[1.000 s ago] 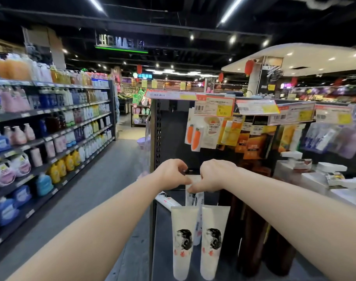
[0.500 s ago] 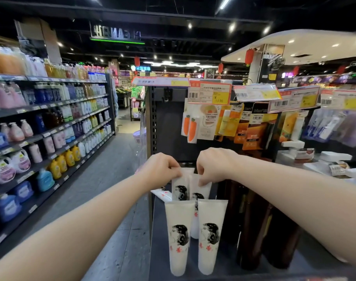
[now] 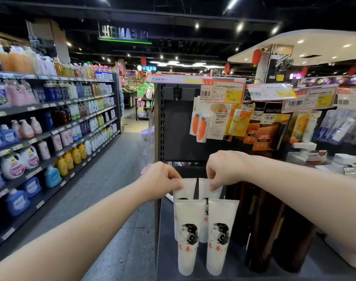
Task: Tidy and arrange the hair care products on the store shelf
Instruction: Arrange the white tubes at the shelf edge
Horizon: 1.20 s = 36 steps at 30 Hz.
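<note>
Two white tubes printed with a black-haired head, the front left tube [image 3: 188, 236] and the front right tube [image 3: 218, 236], stand cap-down at the front of the dark shelf [image 3: 169, 250]. Behind them stand two more of the same: the rear left tube [image 3: 183, 189] and the rear right tube [image 3: 214, 191]. My left hand [image 3: 159, 180] pinches the flat top of the rear left tube. My right hand [image 3: 223, 169] pinches the top of the rear right tube. The lower parts of both rear tubes are hidden by the front pair.
Dark brown bottles [image 3: 262, 230] stand just right of the tubes. Hanging packets, among them carrot-shaped items [image 3: 199, 126], and price tags [image 3: 223, 92] fill the rack above. Left of the aisle floor [image 3: 104, 179] runs a long shelving unit [image 3: 51, 128] of bottles. White boxes [image 3: 307, 151] lie at the right.
The two rear tubes have come apart and now stand side by side behind the front pair. Both hands have spread with them, and the view has shifted downward.
</note>
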Tool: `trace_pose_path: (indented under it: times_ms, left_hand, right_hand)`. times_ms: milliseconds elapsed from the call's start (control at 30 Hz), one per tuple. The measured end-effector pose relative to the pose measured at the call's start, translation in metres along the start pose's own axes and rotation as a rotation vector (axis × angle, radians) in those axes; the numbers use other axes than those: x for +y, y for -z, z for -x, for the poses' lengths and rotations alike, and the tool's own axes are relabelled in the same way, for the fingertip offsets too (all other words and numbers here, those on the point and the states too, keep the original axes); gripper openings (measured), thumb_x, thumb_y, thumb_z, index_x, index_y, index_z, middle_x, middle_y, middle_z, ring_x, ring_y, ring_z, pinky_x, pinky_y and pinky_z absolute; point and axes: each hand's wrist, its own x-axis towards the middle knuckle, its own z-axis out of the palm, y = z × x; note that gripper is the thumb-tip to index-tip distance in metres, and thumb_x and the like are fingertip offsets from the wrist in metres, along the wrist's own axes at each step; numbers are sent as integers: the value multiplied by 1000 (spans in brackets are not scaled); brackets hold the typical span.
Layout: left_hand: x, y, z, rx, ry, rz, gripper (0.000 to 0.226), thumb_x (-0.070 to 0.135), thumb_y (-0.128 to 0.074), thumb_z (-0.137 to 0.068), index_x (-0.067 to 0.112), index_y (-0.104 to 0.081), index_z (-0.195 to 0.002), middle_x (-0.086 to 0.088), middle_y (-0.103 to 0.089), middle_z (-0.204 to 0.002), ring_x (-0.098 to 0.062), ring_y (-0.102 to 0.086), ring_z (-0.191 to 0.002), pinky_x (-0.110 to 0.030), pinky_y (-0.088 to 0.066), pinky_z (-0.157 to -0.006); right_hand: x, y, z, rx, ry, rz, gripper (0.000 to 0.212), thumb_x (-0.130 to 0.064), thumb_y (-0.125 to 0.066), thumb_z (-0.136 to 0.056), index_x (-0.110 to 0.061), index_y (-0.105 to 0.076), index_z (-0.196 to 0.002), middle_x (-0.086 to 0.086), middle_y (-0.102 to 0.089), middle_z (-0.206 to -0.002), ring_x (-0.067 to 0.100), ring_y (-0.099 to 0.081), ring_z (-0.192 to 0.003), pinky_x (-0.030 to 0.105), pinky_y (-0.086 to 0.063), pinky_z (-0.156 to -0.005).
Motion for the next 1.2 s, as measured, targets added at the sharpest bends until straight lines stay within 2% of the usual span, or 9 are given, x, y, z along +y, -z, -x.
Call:
trace_pose_path:
  times_ms: [167, 200, 333, 500, 633, 833, 1000, 1100, 1200]
  left_hand:
    - [2, 1, 2, -63, -37, 0, 5, 19, -61, -82, 23, -64, -82, 10, -63, -74, -4, -56, -68, -22, -48, -70]
    - [2, 1, 2, -75, -43, -2, 6, 19, -61, -81, 22, -64, -84, 9, -62, -78, -6, -58, -72, -22, -49, -69]
    - [-2, -2, 1, -100, -29, 5, 11, 24, -65, -77, 26, -62, -87, 8, -63, -86, -12, -61, -85, -33, -54, -82]
    - [-3, -7, 0, -93, -38, 30, 10, 20, -66, -79, 20, -63, -88, 9, -59, -76, -13, -58, -78, -28, -51, -74]
    - [-3, -9, -2, -95, -23, 58, 9, 20, -67, -78, 22, -61, -84, 8, -59, -76, -11, -57, -75, -27, -49, -71]
    - [-5, -6, -2, -125, -21, 102, 12, 19, -68, -78, 21, -62, -88, 7, -60, -77, -14, -60, -80, -29, -50, -81]
    - [-6, -3, 0, -132, -20, 103, 8, 20, -67, -79, 20, -61, -84, 9, -57, -69, -17, -62, -91, -17, -41, -80]
    - [-6, -3, -1, -136, -22, 102, 8, 20, -68, -78, 20, -62, -82, 9, -58, -71, -13, -58, -79, -29, -49, -88]
    - [-5, -5, -2, -148, -32, 122, 11, 19, -69, -78, 19, -62, -86, 7, -60, -77, -11, -58, -77, -30, -52, -81]
  right_hand:
    - [1, 0, -1, -15, -1, -6, 36, -34, -64, -85, -13, -62, -114, 3, -66, -109, 14, -60, -89, 20, -46, -67]
    - [1, 0, -1, -15, 0, -6, 37, -34, -64, -85, -13, -62, -115, 3, -65, -109, 13, -58, -88, 19, -44, -64]
    - [2, -2, -2, -10, 3, -12, 40, -34, -66, -84, -15, -59, -118, 3, -64, -113, 16, -58, -94, 21, -43, -66]
    - [4, -5, -4, -9, 18, -20, 35, -28, -65, -86, -13, -60, -118, 4, -65, -113, 17, -61, -97, 15, -40, -58]
    - [6, -4, -4, -29, 24, -26, 34, -28, -64, -86, -14, -62, -116, 4, -64, -113, 16, -60, -96, 13, -39, -59]
    - [7, -3, -6, -34, 24, -12, 34, -28, -65, -86, -14, -62, -116, 3, -64, -112, 12, -54, -87, 12, -38, -58]
    - [6, -2, -6, -52, 18, -1, 37, -29, -67, -84, -15, -60, -118, 2, -62, -113, 12, -55, -89, 14, -40, -60]
    - [5, -1, -7, -62, 16, 6, 38, -27, -66, -85, -15, -59, -121, 2, -62, -116, 14, -57, -98, 15, -43, -67]
    - [5, 0, -9, -84, 17, -7, 40, -28, -67, -84, -16, -58, -122, 1, -61, -117, 13, -57, -100, 16, -43, -69]
